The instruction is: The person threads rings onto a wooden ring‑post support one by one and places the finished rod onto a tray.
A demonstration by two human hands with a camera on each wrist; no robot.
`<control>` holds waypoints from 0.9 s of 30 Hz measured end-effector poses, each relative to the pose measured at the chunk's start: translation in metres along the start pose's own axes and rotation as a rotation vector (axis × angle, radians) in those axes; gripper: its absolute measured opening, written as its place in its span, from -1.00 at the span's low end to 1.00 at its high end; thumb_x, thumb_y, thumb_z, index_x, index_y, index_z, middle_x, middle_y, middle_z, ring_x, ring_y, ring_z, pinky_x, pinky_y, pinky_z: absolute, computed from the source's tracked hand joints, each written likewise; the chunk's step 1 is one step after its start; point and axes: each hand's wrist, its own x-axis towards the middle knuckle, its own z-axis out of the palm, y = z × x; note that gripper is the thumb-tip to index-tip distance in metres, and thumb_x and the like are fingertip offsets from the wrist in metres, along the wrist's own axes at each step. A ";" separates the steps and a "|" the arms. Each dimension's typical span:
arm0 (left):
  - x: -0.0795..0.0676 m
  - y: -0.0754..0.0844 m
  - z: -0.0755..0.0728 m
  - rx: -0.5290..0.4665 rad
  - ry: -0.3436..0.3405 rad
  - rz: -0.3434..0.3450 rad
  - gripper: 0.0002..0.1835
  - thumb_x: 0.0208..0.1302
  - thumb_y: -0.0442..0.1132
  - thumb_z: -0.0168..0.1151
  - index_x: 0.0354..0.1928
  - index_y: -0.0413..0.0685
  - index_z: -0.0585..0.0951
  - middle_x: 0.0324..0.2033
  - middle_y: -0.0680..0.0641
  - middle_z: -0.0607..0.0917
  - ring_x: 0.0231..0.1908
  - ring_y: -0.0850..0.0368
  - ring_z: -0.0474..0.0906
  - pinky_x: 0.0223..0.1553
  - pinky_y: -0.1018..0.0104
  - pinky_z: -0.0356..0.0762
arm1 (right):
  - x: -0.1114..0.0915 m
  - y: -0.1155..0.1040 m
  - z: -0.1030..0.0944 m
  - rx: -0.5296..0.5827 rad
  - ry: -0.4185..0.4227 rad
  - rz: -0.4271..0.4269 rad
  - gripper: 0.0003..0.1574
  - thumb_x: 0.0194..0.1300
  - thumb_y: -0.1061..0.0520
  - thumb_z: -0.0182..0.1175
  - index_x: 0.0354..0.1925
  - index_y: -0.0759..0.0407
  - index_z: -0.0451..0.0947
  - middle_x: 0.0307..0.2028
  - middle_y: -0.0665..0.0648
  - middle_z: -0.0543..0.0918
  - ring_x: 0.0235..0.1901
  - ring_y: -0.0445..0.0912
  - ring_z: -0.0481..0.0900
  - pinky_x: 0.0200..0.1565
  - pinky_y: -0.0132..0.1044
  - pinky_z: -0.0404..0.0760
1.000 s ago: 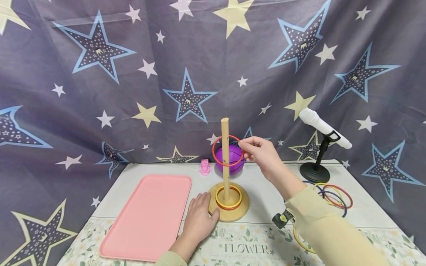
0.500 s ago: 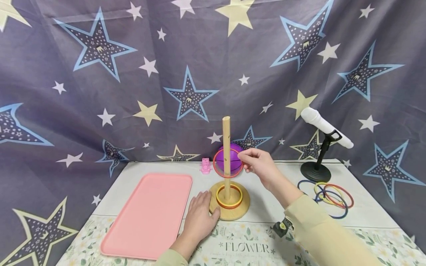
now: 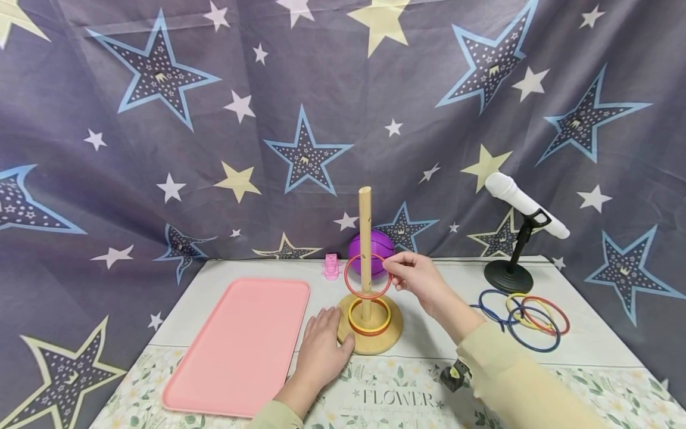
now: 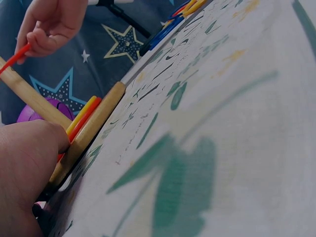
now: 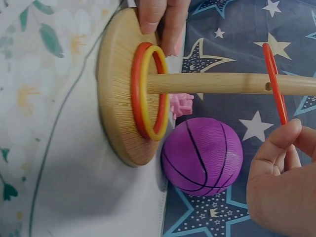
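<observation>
My right hand [image 3: 420, 277] pinches a thin red ring [image 5: 274, 81] between thumb and fingers. That ring encircles the upright wooden post [image 3: 365, 226], partway up it. Flat around the foot of the post lie a yellow ring [image 5: 144, 98] and, beneath it, an orange-red ring [image 5: 136, 94]. They rest on the round wooden base [image 3: 393, 336]. My left hand [image 3: 324, 348] lies with fingers extended against the left edge of the base, its thumb near the front rim.
Left of the stand lies a pink tray [image 3: 241, 345]. Behind it are a purple ball [image 5: 202, 155] and a small pink toy [image 3: 331, 266]. Several loose rings [image 3: 558, 336] lie at right, below a white microphone [image 3: 522, 199] on a black stand. A starry curtain [image 3: 300, 71] hangs behind.
My right hand has brought the red ring down along the post, from its upper part to nearer the base. The left hand stays at the base.
</observation>
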 end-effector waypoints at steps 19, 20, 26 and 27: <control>0.000 -0.001 -0.001 0.005 -0.003 0.002 -0.26 0.50 -0.06 0.31 0.52 -0.46 0.46 0.50 -0.44 0.48 0.58 -0.41 0.29 0.65 -0.35 0.04 | 0.001 0.034 -0.008 -0.041 -0.040 0.082 -0.89 0.55 0.27 0.32 -0.09 0.33 0.72 -0.41 0.07 0.63 -0.49 -0.21 0.54 -0.42 -0.45 0.57; 0.000 -0.001 -0.001 0.004 -0.003 0.003 -0.26 0.50 -0.07 0.31 0.52 -0.46 0.46 0.51 -0.44 0.48 0.58 -0.41 0.29 0.65 -0.35 0.04 | 0.001 0.037 -0.008 -0.043 -0.041 0.085 -0.87 0.56 0.28 0.32 -0.06 0.37 0.71 -0.41 0.07 0.63 -0.49 -0.22 0.54 -0.42 -0.45 0.57; 0.000 0.000 -0.001 0.001 0.002 0.005 -0.26 0.49 -0.07 0.30 0.51 -0.47 0.46 0.50 -0.44 0.48 0.58 -0.42 0.29 0.64 -0.35 0.04 | 0.002 0.050 -0.009 -0.101 -0.059 0.091 -0.77 0.53 0.30 0.31 0.02 0.49 0.68 -0.45 0.07 0.65 -0.50 -0.23 0.55 -0.44 -0.47 0.58; 0.000 0.000 -0.001 0.002 0.003 0.005 -0.26 0.49 -0.07 0.30 0.51 -0.47 0.47 0.50 -0.44 0.48 0.58 -0.42 0.29 0.64 -0.35 0.04 | 0.003 0.052 -0.008 -0.113 -0.060 0.093 -0.77 0.52 0.30 0.31 0.01 0.49 0.69 -0.46 0.07 0.65 -0.50 -0.23 0.55 -0.44 -0.47 0.58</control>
